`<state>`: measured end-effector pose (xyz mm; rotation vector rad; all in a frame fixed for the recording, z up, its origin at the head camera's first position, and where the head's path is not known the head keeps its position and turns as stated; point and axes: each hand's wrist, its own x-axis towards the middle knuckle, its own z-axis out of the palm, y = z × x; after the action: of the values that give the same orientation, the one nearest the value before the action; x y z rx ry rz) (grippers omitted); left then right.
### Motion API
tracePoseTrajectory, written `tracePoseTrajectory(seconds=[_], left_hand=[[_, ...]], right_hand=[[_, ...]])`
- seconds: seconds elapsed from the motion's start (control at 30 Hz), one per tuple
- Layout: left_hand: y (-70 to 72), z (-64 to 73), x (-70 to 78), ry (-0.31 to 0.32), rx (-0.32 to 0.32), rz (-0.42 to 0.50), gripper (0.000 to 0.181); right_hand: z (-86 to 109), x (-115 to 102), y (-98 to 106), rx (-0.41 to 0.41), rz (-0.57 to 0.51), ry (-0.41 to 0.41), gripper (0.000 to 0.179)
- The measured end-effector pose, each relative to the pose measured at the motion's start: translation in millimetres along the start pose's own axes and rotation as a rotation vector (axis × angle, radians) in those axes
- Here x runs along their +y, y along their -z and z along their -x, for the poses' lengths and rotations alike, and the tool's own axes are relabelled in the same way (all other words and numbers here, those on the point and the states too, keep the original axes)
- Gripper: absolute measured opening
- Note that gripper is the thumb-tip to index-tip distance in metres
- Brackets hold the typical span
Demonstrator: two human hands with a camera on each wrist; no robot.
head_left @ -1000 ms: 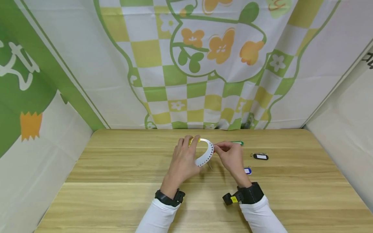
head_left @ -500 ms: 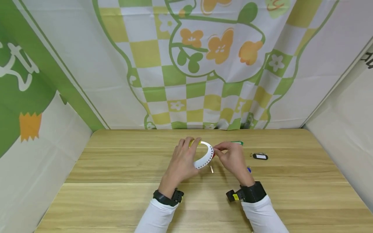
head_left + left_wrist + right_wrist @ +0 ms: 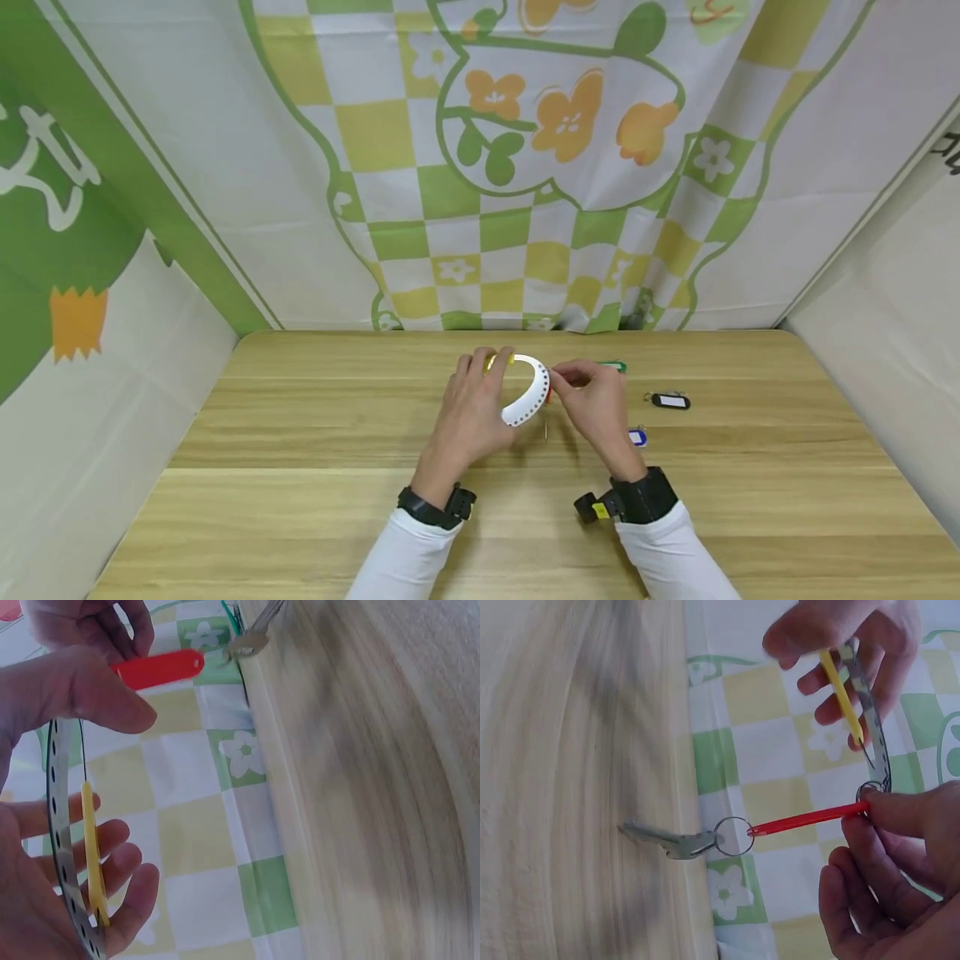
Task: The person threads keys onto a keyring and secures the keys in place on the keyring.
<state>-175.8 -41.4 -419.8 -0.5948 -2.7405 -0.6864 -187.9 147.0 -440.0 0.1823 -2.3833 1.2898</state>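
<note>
A white crescent-shaped ring plate point(image 3: 542, 390) with a row of holes is gripped by my left hand point(image 3: 468, 412), fingers spread over its far side. A yellow key tag point(image 3: 93, 855) hangs from the plate inside that hand. My right hand point(image 3: 597, 404) pinches the top end of a red key tag point(image 3: 802, 822), at a small split ring point(image 3: 868, 787) right at the plate's holed edge. From the tag's other end dangles a key point(image 3: 679, 846) on a larger key ring point(image 3: 735, 837), above the table. The thumb and fingers partly hide the split ring.
On the wooden table point(image 3: 315, 500) right of my right hand lie a black key tag point(image 3: 671, 402), a blue key tag point(image 3: 637, 437) and a green key tag point(image 3: 617, 367). The forearm partly covers the blue one. A patterned curtain point(image 3: 502, 250) hangs behind the table.
Both hands and the plate have dipped slightly and come back up. The hanging key has swung. The blue tag, more covered half a second ago, shows more again beside my right wrist.
</note>
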Motion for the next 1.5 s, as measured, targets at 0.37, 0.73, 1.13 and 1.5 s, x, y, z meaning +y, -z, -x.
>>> tracePoseTrajectory(seconds=[0.37, 0.73, 1.13, 1.5], left_hand=[[-3.8, -0.1, 0.1, -0.012, 0.063, 0.075, 0.097], [4.1, 0.5, -5.4, -0.065, -0.043, 0.055, 0.094], [2.6, -0.9, -1.2, 0.033, 0.005, 0.109, 0.101], [-0.8, -1.5, 5.0, 0.1, 0.043, 0.191, 0.106]], right_hand=[[-0.8, 3, 1, 0.046, -0.054, 0.063, 0.007], [-5.8, 6, 13, -0.12, -0.006, 0.194, 0.006], [-2.3, 5, 4, -0.003, -0.065, 0.095, 0.009], [-0.3, -1, -3, 0.059, -0.191, -0.082, 0.012]])
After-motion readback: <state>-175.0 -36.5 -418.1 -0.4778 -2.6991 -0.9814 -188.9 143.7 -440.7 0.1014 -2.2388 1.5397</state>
